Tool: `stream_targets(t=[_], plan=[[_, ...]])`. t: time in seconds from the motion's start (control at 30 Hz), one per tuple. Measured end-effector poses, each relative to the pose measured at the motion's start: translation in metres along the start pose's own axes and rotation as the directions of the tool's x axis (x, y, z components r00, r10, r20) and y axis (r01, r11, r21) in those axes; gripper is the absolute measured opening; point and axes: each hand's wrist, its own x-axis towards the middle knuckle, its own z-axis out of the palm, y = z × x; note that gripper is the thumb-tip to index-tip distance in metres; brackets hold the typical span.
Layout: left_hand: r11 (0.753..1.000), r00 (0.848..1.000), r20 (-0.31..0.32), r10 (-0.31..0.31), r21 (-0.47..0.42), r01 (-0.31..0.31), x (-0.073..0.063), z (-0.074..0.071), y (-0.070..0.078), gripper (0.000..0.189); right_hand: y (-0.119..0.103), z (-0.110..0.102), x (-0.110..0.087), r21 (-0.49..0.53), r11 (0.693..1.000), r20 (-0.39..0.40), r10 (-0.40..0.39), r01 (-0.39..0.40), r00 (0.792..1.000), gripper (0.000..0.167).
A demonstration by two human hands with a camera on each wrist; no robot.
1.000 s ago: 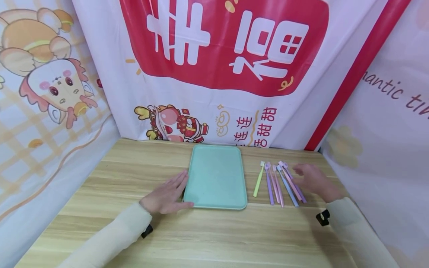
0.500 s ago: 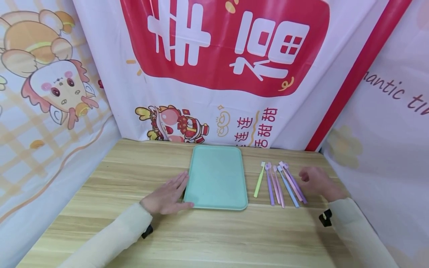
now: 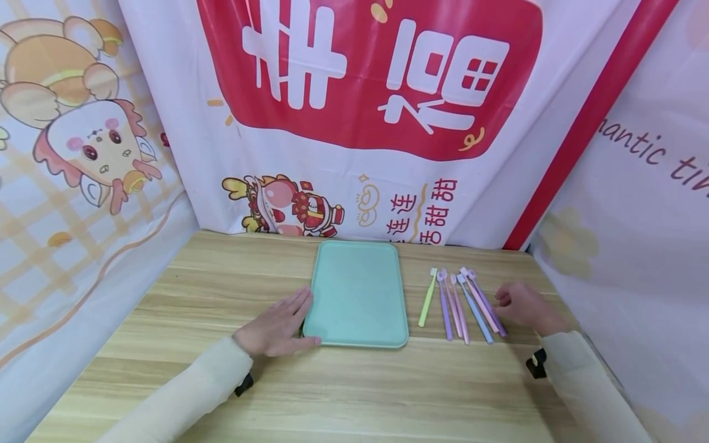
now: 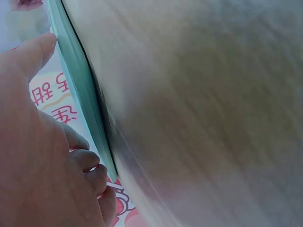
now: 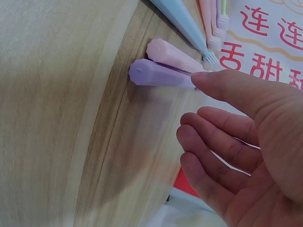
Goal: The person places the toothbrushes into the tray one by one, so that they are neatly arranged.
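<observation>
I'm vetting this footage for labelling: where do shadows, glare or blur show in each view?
Head: soft shadow on the pale wood-grain table beside the right cream sleeve. Left wrist: the table's grain looks blurred, with hazy dark patches. Right wrist: faint shadow beside the faceted purple toothbrush handle, pale sheen at upper left.

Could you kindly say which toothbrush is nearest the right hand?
The purple toothbrush at the group's right end in the head view: none lies between it and the right hand. The other purple one lies beside the green toothbrush.
</observation>
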Motion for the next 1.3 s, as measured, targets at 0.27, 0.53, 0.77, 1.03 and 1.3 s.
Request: stream_targets(t=[0.27, 0.53, 0.77, 1.03, 1.3], plan=[[1.000, 1.000, -0.001, 0.011, -0.006, -0.011, -0.001, 0.001, 0.001, 0.100, 0.002, 0.006, 0.000, 0.012, 0.999, 0.013, -0.037, 0.037, 0.999, 0.025], [1.000, 1.000, 0.015, 0.000, -0.018, 0.000, -0.003, 0.001, 0.003, 0.101, 0.001, 0.009, 0.001, 0.031, 0.999, 0.042, -0.015, 0.014, 0.999, 0.017], [1.000, 1.000, 0.010, 0.000, -0.024, 0.000, -0.001, 0.001, 0.002, 0.101, 0.002, 0.011, 0.007, 0.078, 0.997, 0.050, 0.020, -0.024, 0.999, 0.017], [1.000, 1.000, 0.007, 0.010, -0.009, -0.010, 0.001, 0.000, 0.000, 0.101, 0.007, 0.012, 0.014, 0.015, 1.000, 0.027, 0.027, -0.027, 0.999, 0.013], [1.000, 1.000, 0.005, 0.008, -0.007, -0.008, 0.000, 0.001, 0.001, 0.101, 0.005, 0.014, 0.015, 0.066, 0.992, 0.067, 0.106, -0.110, 0.992, 0.014]])
